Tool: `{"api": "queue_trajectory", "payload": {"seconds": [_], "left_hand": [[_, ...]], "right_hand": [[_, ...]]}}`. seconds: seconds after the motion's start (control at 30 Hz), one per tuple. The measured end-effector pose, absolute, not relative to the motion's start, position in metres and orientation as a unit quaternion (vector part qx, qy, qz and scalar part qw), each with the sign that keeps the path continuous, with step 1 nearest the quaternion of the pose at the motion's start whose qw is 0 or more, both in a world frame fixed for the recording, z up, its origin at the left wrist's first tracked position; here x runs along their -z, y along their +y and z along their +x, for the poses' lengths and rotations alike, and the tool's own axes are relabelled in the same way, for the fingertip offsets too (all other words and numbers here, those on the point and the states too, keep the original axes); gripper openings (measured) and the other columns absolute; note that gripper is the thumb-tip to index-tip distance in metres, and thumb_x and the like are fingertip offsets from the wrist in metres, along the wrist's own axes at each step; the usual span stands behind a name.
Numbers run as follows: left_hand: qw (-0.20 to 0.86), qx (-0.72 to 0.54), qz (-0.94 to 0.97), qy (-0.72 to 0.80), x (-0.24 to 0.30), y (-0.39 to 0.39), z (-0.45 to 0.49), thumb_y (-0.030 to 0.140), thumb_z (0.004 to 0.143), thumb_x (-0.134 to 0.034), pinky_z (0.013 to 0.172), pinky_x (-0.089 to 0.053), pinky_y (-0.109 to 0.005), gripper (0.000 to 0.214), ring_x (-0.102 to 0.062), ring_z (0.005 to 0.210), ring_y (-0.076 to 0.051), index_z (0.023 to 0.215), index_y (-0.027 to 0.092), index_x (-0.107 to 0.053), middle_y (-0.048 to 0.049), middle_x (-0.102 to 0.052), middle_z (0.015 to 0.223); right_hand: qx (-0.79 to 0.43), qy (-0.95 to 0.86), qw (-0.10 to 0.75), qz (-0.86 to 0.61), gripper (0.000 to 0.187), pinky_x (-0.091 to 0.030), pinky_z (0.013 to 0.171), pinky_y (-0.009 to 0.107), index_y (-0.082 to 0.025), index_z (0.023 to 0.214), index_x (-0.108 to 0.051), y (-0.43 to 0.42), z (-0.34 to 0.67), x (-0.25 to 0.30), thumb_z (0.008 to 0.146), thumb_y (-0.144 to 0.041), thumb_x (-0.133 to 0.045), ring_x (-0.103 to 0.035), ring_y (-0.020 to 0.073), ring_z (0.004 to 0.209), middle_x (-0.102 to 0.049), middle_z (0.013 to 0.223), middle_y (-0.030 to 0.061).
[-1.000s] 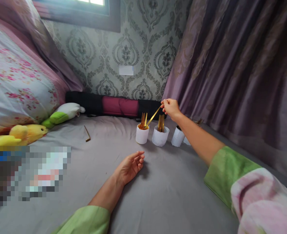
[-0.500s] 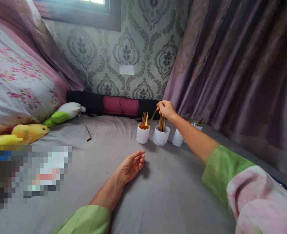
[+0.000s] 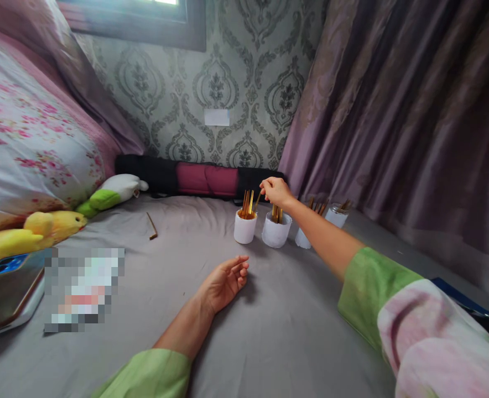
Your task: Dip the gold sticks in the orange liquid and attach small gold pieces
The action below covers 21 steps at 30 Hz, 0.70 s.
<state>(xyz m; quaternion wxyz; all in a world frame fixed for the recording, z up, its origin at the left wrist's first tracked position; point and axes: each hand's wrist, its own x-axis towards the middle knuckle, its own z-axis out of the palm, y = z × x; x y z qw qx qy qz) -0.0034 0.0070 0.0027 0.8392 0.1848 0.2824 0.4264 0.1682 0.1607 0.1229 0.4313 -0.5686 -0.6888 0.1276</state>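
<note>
Gold utensil (image 3: pixel 258 198), slim, pinched by right hand (image 3: pixel 276 191), cylindrical white cup (image 3: pixel 245 230) below

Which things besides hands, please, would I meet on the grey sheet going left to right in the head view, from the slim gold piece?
Slim gold piece, first white container, second white container, third white container, fourth white container, dark blue item.

The cutlery (image 3: pixel 251 200) looks like shiny gold metal, and the leftmost white cup (image 3: pixel 245 230) has a smooth, matt, papery wall, while the neighbouring cup (image 3: pixel 276 234) looks rougher. The bed sheet (image 3: pixel 294 331) is matt, lightly wrinkled cloth. Near its left edge, the toys (image 3: pixel 60 225) are fuzzy plush and the phone (image 3: pixel 4 301) glossy; toward its right edge, the curtain (image 3: pixel 394 121) is cloth with a satin sheen.
</note>
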Motion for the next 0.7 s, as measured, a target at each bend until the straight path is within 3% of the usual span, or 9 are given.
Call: {"api": "queue_trajectory", "payload": {"seconds": [0.7], "left_hand": [[0.844,-0.424,0.181,0.274,-0.001,0.008,-0.003,0.016,0.073,-0.057,0.047,-0.041,-0.015,0.018,-0.049,0.055,-0.005,0.089,0.008,-0.056,-0.0026,-0.054,0.072]], "right_hand": [[-0.161,-0.681,0.376,-0.608,0.024,-0.036,0.038,0.013,-0.014,0.081,-0.060,0.169,0.162,-0.100,0.083,-0.026,-0.039,-0.050,0.0047,0.042,-0.065,0.072,0.0041]]}}
